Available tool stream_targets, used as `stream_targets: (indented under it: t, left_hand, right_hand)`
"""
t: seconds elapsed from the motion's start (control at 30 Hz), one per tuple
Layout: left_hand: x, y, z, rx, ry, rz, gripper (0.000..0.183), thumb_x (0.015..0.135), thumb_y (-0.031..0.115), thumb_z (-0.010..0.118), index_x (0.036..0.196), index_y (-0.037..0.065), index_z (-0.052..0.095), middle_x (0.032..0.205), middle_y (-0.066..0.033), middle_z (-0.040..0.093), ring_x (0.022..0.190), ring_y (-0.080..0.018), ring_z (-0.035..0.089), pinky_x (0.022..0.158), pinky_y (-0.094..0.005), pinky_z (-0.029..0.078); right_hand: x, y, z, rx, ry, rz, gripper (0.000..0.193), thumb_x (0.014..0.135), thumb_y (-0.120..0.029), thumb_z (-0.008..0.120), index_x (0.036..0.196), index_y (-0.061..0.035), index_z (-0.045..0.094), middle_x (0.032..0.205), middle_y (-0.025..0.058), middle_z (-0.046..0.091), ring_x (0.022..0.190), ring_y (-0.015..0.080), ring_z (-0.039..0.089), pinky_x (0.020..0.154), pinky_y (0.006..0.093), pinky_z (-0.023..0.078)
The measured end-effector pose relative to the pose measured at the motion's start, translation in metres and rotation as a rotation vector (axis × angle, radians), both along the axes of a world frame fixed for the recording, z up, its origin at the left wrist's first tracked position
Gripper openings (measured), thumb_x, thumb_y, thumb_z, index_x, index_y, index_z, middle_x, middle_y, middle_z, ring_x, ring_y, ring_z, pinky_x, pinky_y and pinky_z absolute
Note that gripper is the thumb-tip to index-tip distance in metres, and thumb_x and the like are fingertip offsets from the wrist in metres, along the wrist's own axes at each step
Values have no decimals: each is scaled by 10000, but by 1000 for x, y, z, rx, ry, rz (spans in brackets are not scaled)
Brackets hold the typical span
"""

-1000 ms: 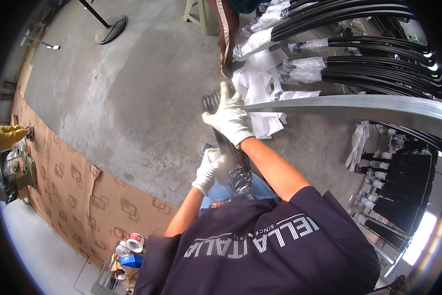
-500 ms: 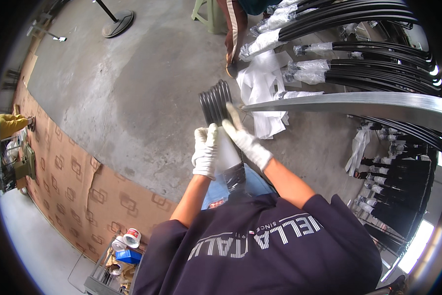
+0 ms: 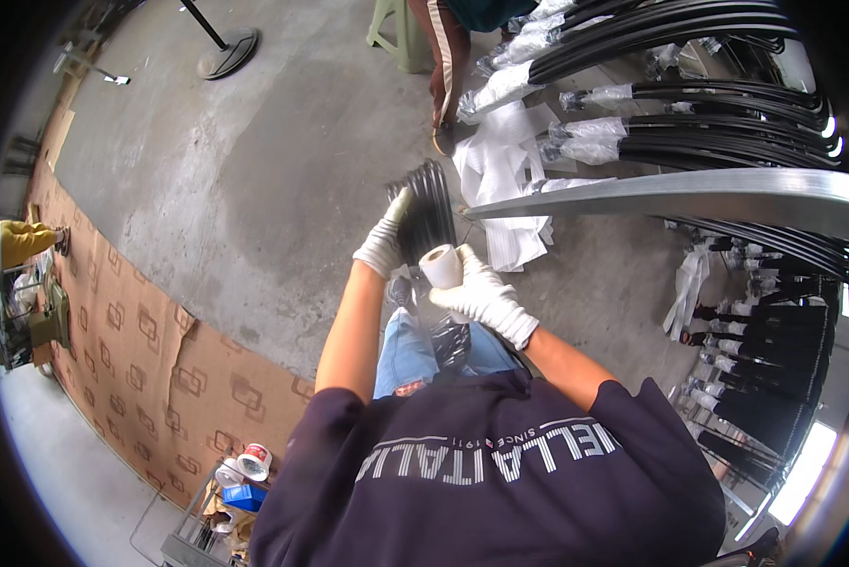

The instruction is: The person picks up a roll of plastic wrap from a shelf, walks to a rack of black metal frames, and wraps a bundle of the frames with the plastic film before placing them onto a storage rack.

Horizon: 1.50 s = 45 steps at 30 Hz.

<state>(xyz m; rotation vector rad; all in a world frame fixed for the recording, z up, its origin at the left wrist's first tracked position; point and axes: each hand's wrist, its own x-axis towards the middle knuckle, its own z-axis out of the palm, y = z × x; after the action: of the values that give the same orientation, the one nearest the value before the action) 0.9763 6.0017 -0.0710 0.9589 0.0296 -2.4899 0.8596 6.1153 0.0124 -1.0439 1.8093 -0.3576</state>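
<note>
Hands (image 3: pixel 384 241) moved apart, roll (image 3: pixel 443 272) held, floor (image 3: pixel 311 180) beyond tube ends (image 3: pixel 428 178)

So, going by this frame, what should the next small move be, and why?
Probably pass the white roll around the black tubes: the right hand holds it right by them, the left hand grips their left side, and their upper ends look bare.

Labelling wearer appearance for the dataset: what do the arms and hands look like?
Left hand and right hand: white fabric gloves with snug cuffs. Forearms bare. Above, loose dark-navy short sleeves of a fabric shirt printed with pale lettering.
</note>
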Motion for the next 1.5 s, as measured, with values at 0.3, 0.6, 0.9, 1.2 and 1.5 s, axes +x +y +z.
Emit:
stream_targets:
  t: [0.3, 0.6, 0.9, 1.2, 1.5]
  left_hand:
    - [-29, 9, 7, -95, 616, 195, 623, 678, 350, 622, 1173, 21, 435, 959, -125, 552, 860, -255, 557, 767, -374, 479]
    - [-28, 43, 10, -89, 62, 211, 501, 751, 333, 588, 1133, 21, 499, 928, -117, 600, 804, -226, 589, 789, -347, 474]
    - [24, 82, -44, -324, -185, -81, 574, 782, 435, 605, 1202, 75, 450, 1019, -26, 567, 896, -152, 541, 775, -290, 450]
    - [18, 94, -15, -287, -199, -12, 662, 676, 213, 751, 1232, 45, 434, 1088, -14, 546, 1012, -144, 498, 857, -286, 408]
    - [27, 117, -33, 114, 87, 226, 579, 724, 425, 667, 1079, 7, 479, 909, -143, 582, 784, -278, 599, 673, -428, 532]
  right_hand:
    - [-90, -26, -78, -45, -93, -141, 805, 401, -209, 854, 1054, -9, 426, 982, 135, 566, 883, 254, 564, 773, 338, 473]
    - [-31, 16, -74, 134, -1519, -485, 373, 743, -69, 611, 1097, -88, 495, 868, 40, 557, 714, 120, 542, 612, 240, 481]
    - [-23, 15, -97, 366, -1687, -523, 449, 761, -189, 608, 1166, -92, 440, 974, 97, 536, 820, 181, 537, 674, 280, 476]
    - [-14, -57, -44, -225, -25, -163, 803, 725, -427, 628, 1354, -119, 233, 1275, 252, 362, 1112, 326, 454, 851, 398, 445]
    - [28, -113, 3, -50, 577, 205, 842, 566, -259, 680, 1319, -203, 309, 1148, 202, 357, 1069, 368, 419, 863, 402, 422]
